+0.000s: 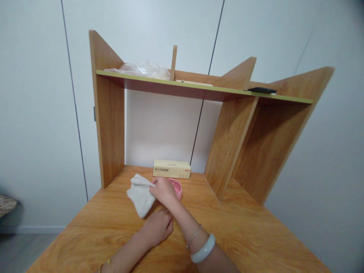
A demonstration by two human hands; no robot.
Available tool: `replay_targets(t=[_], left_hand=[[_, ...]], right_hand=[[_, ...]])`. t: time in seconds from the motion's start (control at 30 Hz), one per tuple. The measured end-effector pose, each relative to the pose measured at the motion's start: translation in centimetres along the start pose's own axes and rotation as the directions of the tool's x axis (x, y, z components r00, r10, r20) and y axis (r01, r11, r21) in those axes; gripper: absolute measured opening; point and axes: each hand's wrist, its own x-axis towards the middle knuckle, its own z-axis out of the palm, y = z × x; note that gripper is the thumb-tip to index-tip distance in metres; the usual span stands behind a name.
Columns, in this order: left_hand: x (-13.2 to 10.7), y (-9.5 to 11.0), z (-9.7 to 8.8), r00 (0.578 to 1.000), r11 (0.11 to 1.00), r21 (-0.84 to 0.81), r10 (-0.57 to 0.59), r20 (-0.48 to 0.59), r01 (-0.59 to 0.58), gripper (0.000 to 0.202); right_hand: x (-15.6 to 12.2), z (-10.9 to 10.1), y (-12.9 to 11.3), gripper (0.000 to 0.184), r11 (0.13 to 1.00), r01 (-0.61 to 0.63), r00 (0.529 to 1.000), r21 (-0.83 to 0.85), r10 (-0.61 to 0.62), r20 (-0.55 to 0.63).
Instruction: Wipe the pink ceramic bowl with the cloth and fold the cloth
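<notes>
Cloth (142,199) droops over the desk (241,223) beside a pink bowl (178,187), pinched by the right hand (163,189); the left hand (159,226) curls into a fist. Dark Chinese characters, including 刀式, mark the box (172,173) behind.

In front of a box (171,169) with unreadable fine print (161,173), the right hand (163,189) partly hides a pink bowl (178,188).

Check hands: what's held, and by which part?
Right hand pinches the white cloth by its upper right edge. Left hand is curled, no object visible.
</notes>
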Motion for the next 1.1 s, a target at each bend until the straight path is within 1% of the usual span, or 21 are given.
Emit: replay_targets(t=[0.07,0.17,0.23,0.27,0.33,0.4,0.47,0.53,0.6,0.67,0.73,0.8,0.9,0.93,1.0,1.07,1.1], left_hand=[[0.1,0.2,-0.1,1.0,0.998,0.05,-0.027,0.01,0.027,0.019],[0.1,0.4,-0.3,0.998,0.994,0.091,-0.053,0.014,0.052,0.021],[0.1,0.5,-0.4,0.998,0.993,0.103,-0.061,0.011,0.06,0.021],[0.1,0.6,-0.5,0.998,0.992,0.106,-0.065,0.009,0.064,0.021],[0.1,0.6,-0.6,0.997,0.991,0.108,-0.075,0.004,0.074,0.022],[0.1,0.5,-0.7,0.996,0.991,0.105,-0.087,-0.001,0.087,0.022],[0.1,0.4,-0.6,0.994,0.989,0.1,-0.105,-0.008,0.105,0.022],[0.2,0.3,-0.5,0.992,0.988,0.091,-0.127,-0.014,0.128,0.022],[0.3,0.2,-0.4,0.988,0.985,0.08,-0.154,-0.021,0.155,0.022],[0.4,0.2,-0.2,0.982,0.98,0.063,-0.187,-0.034,0.189,0.023],[0.5,0.1,0.0,0.972,0.973,0.037,-0.228,-0.054,0.23,0.024],[0.7,-0.1,0.0,0.959,0.963,-0.002,-0.27,-0.084,0.271,0.024],[1.0,-0.8,-0.2,0.938,0.948,-0.065,-0.319,-0.135,0.313,0.025],[1.2,-1.1,-0.2,0.928,0.94,-0.124,-0.335,-0.161,0.318,0.025],[1.5,-1.7,-0.2,0.89,0.886,-0.353,-0.393,-0.231,0.3,0.022],[2.1,-2.5,0.1,0.827,0.753,-0.616,-0.487,-0.283,0.232,0.019],[2.3,-2.8,0.2,0.8,0.689,-0.695,-0.528,-0.286,0.206,0.021]], right_hand=[[0.6,-2.7,1.7,0.025,0.998,-0.049,0.996,0.036,0.052,-0.075],[1.1,-6.6,5.6,0.025,0.991,-0.106,0.984,0.082,0.116,-0.133],[0.7,-8.4,8.6,0.02,0.983,-0.152,0.976,0.099,0.166,-0.142],[0.3,-8.9,10.2,0.018,0.978,-0.183,0.971,0.102,0.196,-0.14],[-0.8,-9.4,13.1,0.015,0.965,-0.244,0.958,0.097,0.255,-0.129],[-2.1,-9.2,15.7,0.013,0.95,-0.301,0.945,0.078,0.308,-0.105],[-3.1,-8.6,17.7,0.013,0.933,-0.358,0.928,0.042,0.36,-0.097],[-3.8,-7.9,18.8,0.013,0.911,-0.412,0.905,-0.011,0.408,-0.121],[-4.1,-7.1,19.1,0.02,0.886,-0.458,0.879,-0.069,0.441,-0.179],[-4.1,-6.2,18.4,0.027,0.87,-0.481,0.863,-0.11,0.448,-0.231],[-4.0,-5.0,17.3,0.028,0.872,-0.465,0.874,-0.156,0.423,-0.24],[-3.9,-3.8,16.2,0.027,0.874,-0.422,0.901,-0.241,0.375,-0.219],[-4.0,-2.6,15.3,0.023,0.843,-0.393,0.918,-0.367,0.339,-0.204],[-4.1,-2.4,15.2,0.021,0.835,-0.398,0.916,-0.379,0.342,-0.209],[-4.2,-2.6,15.1,0.022,0.844,-0.405,0.911,-0.352,0.337,-0.238],[-4.0,-2.9,14.7,0.024,0.885,-0.379,0.908,-0.272,0.299,-0.294],[-3.9,-3.0,14.3,0.024,0.912,-0.345,0.909,-0.22,0.266,-0.322]])
